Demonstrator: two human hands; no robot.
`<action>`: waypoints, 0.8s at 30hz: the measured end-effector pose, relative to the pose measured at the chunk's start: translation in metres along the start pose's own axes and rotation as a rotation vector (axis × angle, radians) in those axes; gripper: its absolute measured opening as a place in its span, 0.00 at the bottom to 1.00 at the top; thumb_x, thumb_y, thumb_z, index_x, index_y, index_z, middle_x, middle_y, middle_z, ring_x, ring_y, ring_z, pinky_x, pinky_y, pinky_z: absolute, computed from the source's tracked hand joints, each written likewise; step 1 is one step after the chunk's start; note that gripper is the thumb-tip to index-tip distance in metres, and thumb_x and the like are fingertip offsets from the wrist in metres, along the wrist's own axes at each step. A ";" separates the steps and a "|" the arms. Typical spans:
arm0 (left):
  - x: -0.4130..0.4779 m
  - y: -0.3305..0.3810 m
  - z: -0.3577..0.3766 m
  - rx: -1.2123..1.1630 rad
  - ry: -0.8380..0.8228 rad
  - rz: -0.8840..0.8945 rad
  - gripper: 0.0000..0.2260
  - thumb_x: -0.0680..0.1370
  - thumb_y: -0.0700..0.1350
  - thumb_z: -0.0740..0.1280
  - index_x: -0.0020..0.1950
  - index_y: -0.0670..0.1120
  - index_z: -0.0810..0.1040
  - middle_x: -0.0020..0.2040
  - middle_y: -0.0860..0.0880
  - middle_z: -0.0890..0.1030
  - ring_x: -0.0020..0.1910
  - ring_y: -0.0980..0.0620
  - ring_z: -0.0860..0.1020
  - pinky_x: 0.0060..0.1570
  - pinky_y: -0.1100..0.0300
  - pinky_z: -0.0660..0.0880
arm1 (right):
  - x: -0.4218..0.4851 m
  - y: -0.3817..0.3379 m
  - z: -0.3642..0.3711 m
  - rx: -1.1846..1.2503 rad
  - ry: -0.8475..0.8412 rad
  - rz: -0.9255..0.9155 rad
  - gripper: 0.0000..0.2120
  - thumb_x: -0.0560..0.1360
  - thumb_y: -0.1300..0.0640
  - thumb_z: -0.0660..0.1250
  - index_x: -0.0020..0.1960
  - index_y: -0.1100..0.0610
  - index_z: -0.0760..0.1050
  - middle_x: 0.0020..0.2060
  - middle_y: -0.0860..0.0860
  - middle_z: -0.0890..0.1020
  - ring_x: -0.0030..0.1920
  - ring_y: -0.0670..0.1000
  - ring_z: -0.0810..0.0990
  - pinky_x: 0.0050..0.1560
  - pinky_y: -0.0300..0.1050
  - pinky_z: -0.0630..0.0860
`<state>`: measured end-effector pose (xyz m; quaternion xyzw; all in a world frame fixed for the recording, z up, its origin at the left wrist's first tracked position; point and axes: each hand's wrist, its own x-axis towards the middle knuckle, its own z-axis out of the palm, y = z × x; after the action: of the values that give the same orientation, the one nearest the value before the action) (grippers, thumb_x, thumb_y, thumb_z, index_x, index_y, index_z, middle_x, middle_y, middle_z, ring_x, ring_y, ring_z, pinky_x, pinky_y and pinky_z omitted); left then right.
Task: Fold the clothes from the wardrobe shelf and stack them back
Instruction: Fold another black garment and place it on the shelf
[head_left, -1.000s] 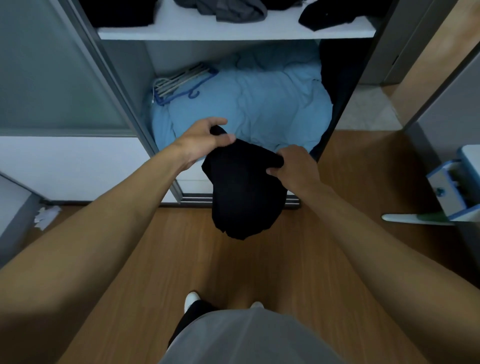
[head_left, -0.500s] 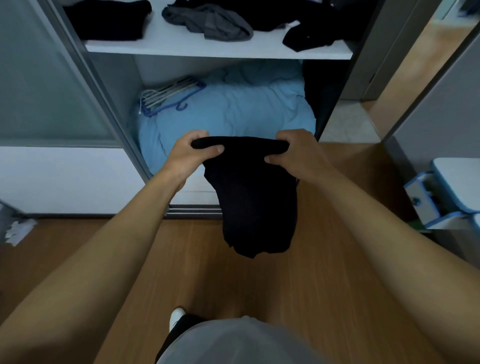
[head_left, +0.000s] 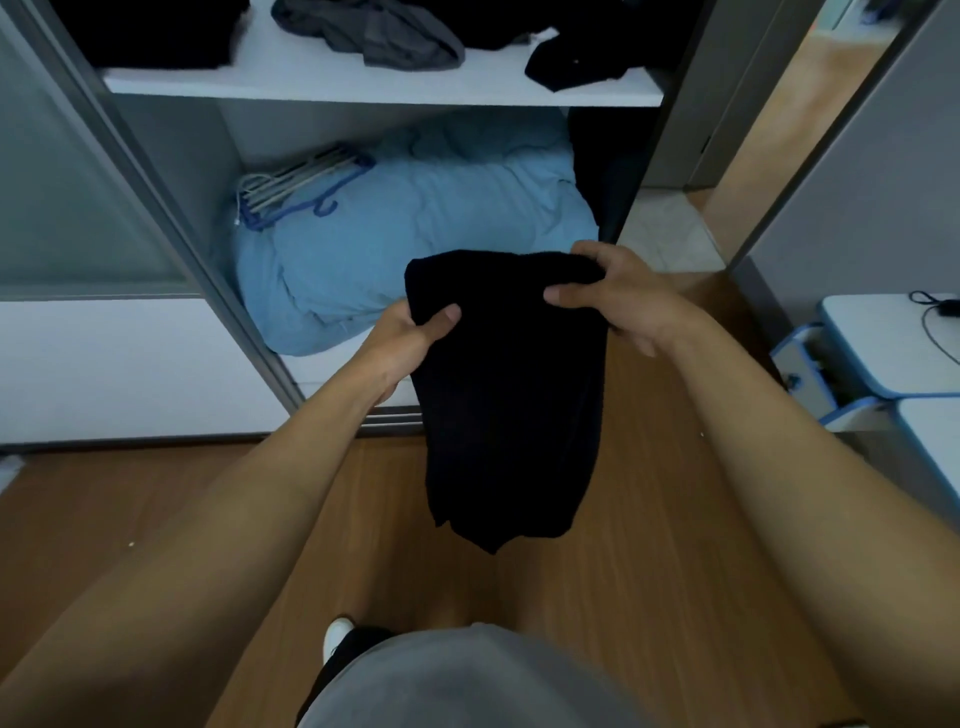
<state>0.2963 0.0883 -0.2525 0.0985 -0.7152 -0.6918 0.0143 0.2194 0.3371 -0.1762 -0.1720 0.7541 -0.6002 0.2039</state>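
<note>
Two grips on black garment (head_left: 511, 405): right hand (head_left: 621, 304) pinches top corner, left hand (head_left: 410, 340) has dropped to side edge, pinching. Next fold likely starting; shelf (head_left: 260, 80) stacking pending.

No readable text (none anywhere)

black garment (head_left: 509, 395) held up by its top edge, hanging limp and kinda bunched, white shelf (head_left: 384, 85) up above, crumpled grey garment (head_left: 374, 31) and black piece (head_left: 571, 65) lying loose on it
</note>
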 end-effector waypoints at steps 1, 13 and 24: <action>0.000 0.005 0.004 -0.008 0.025 0.014 0.07 0.79 0.51 0.70 0.55 0.53 0.82 0.50 0.55 0.87 0.52 0.53 0.84 0.47 0.65 0.79 | 0.000 0.008 -0.001 0.154 0.092 0.027 0.08 0.72 0.62 0.76 0.48 0.55 0.81 0.44 0.49 0.87 0.48 0.51 0.86 0.47 0.40 0.81; -0.013 0.039 0.008 -0.140 0.267 0.049 0.09 0.82 0.47 0.66 0.57 0.44 0.81 0.48 0.50 0.87 0.48 0.53 0.85 0.45 0.62 0.80 | -0.029 0.118 0.083 0.384 0.040 0.277 0.32 0.70 0.38 0.74 0.69 0.52 0.76 0.62 0.47 0.82 0.65 0.50 0.79 0.69 0.53 0.71; -0.028 0.042 -0.043 -0.080 0.337 0.104 0.10 0.81 0.48 0.67 0.59 0.47 0.81 0.53 0.51 0.86 0.53 0.53 0.84 0.48 0.61 0.80 | -0.015 0.074 0.088 0.385 -0.054 0.080 0.24 0.74 0.51 0.74 0.68 0.52 0.74 0.61 0.48 0.83 0.61 0.48 0.81 0.59 0.43 0.79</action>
<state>0.3251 0.0515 -0.2063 0.1753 -0.6786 -0.6918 0.1736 0.2762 0.2877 -0.2639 -0.1156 0.6261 -0.7197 0.2769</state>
